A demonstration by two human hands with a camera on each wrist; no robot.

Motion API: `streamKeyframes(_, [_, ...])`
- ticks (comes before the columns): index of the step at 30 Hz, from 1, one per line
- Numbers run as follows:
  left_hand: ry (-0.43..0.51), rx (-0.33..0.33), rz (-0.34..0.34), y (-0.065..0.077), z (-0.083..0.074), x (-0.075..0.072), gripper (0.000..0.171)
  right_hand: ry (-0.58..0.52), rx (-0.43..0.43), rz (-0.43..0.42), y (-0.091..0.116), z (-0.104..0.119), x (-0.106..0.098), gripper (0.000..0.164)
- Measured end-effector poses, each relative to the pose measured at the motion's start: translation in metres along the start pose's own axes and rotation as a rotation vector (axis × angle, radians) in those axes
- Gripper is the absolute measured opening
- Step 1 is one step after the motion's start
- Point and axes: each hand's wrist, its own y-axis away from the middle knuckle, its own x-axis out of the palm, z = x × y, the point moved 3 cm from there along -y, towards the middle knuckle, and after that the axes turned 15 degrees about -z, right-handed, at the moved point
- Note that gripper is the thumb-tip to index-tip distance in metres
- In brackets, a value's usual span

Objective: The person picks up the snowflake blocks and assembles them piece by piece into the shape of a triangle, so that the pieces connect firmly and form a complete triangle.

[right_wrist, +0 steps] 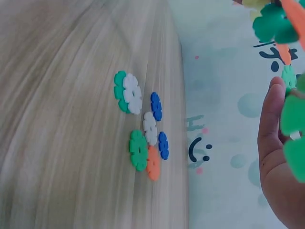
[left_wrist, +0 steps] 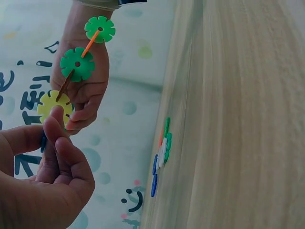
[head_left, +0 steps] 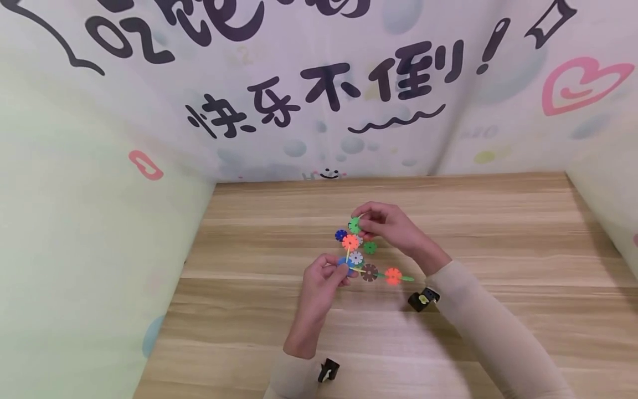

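Observation:
My left hand (head_left: 321,274) pinches a blue notched plastic disc (head_left: 344,267). From it one branch runs right through a brown disc (head_left: 369,272) and an orange disc (head_left: 393,276), ending in a green disc seen edge-on (head_left: 407,279). Another branch rises by a yellow edge to a second orange disc (head_left: 350,242). At its top, my right hand (head_left: 391,224) holds a light green disc (head_left: 354,225) between thumb and finger. The left wrist view shows a yellow disc (left_wrist: 55,107) by the left fingertips, with two green discs beyond. Blurred green discs partly cover the right hand (right_wrist: 274,162) in the right wrist view.
Several loose discs lie on the wooden table (head_left: 239,310) beyond the hands, among them blue (right_wrist: 156,106), white (right_wrist: 150,128), green (right_wrist: 138,150) and orange ones (right_wrist: 153,163). Printed white walls (head_left: 279,149) border the table. A small black device (head_left: 422,299) hangs at the right wrist.

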Motion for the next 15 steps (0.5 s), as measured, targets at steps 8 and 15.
streamKeyframes(8, [0.008,0.009,0.014,-0.0005,-0.0007,0.0003,0.016,-0.010,-0.033,0.025,0.0024,0.0024,0.0033,0.018])
streamKeyframes(15, [0.013,0.012,0.018,-0.0017,-0.0010,0.0002,0.016,-0.001,-0.019,0.024,0.0034,0.0040,0.0032,0.017])
